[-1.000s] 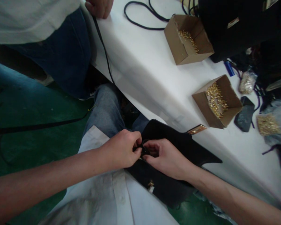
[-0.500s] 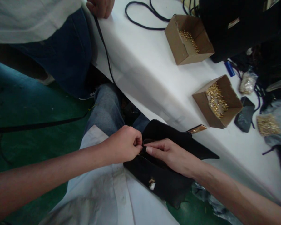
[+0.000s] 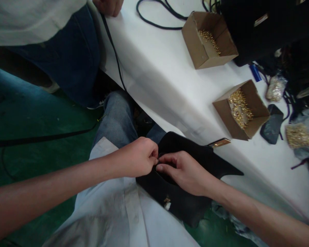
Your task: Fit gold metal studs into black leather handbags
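Note:
A black handbag (image 3: 167,202) lies tilted on my lap, its flap (image 3: 208,154) folded back towards the table. A gold metal plate (image 3: 220,142) sits on the flap's edge, and a small gold clasp (image 3: 167,202) is on the bag's front. My left hand (image 3: 142,157) is closed in a pinch at the bag's left end. Reaching over the bag's opening, my right hand (image 3: 181,169) brings thumb and fingertips close together right beside the left fingertips. What both hands pinch there is too small and dark to make out.
Two cardboard boxes (image 3: 224,130) of small gold fittings stand on the white table (image 3: 157,58). Beyond them are a dark phone-like object (image 3: 272,124), plastic bags of fittings (image 3: 298,135) and black bags (image 3: 262,31). A co-worker's hand (image 3: 109,6) holds a black strap (image 3: 113,48) at left.
My right thumb has shifted slightly left and away from its index finger, nearer the left fingertips. My left hand stays almost in place. The view has shifted a little.

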Motion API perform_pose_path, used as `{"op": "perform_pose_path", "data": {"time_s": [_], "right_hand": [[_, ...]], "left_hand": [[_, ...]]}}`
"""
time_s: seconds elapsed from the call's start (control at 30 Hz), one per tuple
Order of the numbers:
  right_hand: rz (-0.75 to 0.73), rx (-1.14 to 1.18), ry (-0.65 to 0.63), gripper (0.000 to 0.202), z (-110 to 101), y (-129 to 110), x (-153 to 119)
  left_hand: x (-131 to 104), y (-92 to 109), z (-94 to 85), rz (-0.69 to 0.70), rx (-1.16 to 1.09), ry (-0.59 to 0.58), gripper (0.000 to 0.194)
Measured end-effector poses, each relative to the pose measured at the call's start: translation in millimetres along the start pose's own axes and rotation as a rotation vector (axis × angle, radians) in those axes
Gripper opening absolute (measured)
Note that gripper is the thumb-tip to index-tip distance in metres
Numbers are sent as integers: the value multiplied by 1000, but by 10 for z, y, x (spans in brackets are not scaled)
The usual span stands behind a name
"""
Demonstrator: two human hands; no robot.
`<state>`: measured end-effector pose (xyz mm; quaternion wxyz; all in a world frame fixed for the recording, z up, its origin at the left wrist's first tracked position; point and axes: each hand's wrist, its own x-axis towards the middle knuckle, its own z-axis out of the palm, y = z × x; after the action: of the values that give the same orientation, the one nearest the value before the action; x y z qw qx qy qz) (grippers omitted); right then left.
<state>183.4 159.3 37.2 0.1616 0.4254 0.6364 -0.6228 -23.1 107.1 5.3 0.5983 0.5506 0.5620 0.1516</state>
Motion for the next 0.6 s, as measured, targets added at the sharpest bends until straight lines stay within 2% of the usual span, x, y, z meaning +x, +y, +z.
{"op": "perform_pose_path", "data": {"time_s": [0.2,0.37,0.5,0.6], "right_hand": [[-80,-204,78,25,24,2,2],[-93,-286,110,23,48,-25,-1],[-86,-280,106,24,67,-41,13],[-73,-187,75,28,70,6,37]], "left_hand": [[-28,37,-9,-12,3,5,21],[-101,57,59,-64,19,41,7],[-109,6,117,-108,40,105,7],[-81,-33,133,-100,27,113,6]]}}
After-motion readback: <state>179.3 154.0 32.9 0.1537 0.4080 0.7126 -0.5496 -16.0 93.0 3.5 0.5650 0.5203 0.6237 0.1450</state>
